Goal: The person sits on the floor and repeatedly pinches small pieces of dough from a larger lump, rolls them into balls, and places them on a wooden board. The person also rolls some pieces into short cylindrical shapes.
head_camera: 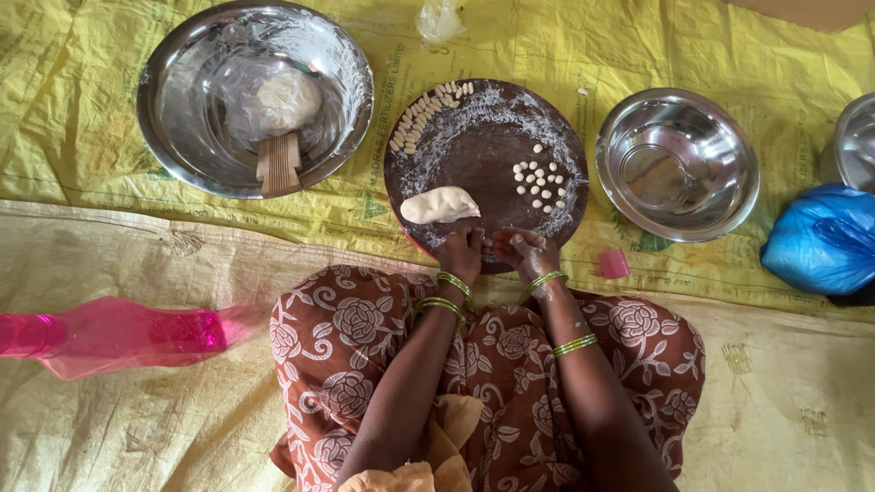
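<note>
A round dark board (pixel 474 146) dusted with flour lies in front of me. On it rests a lump of white dough (pixel 439 205), a cluster of small dough balls (pixel 540 185) and a row of small shaped dough pieces (pixel 427 111) along the far rim. My left hand (pixel 463 253) and my right hand (pixel 524 252) meet at the board's near edge, fingers curled together; whether a bit of dough sits between them is hidden. Both wrists wear green bangles.
A large steel bowl (pixel 182 137) at the upper left holds a dough lump (pixel 278 102) and a wooden tool (pixel 279 164). A smaller steel bowl (pixel 679 164) stands right of the board, a blue plastic bag (pixel 825 239) far right, a small pink cap (pixel 614 264), a pink bottle (pixel 109 335) left.
</note>
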